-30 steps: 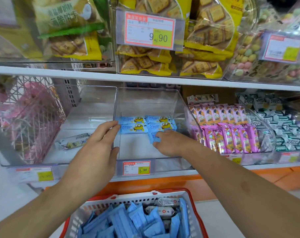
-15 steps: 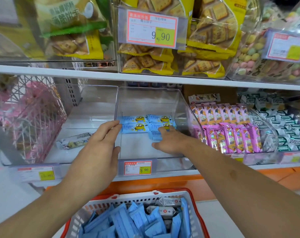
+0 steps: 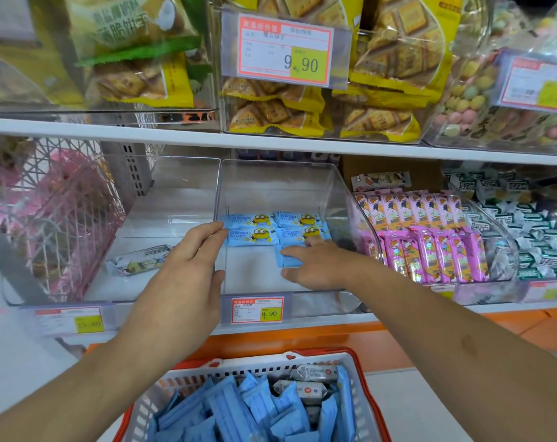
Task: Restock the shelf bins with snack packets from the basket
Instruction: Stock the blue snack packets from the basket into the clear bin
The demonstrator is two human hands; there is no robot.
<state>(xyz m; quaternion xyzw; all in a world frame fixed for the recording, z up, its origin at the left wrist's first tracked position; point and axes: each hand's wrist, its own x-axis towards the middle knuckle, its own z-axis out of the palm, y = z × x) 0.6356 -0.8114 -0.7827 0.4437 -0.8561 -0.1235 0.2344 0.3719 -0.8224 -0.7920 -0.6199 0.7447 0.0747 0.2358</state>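
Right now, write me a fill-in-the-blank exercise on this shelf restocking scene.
1. The clear plastic bin holds snack packets coloured ____.
2. The right hand presses a blue packet with ____ fingers.
3. The left hand rests on the bin's ____ wall.
4. The packets in the next bin to the right are ____.

Missing: blue; straight; left; pink

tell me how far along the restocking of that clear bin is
Early on. Done: four blue packets lie in two rows at the back of the clear bin. In hand: the right hand presses a fifth flat, while the left hand rests on the bin's left wall. Left: the basket holds many more blue packets.
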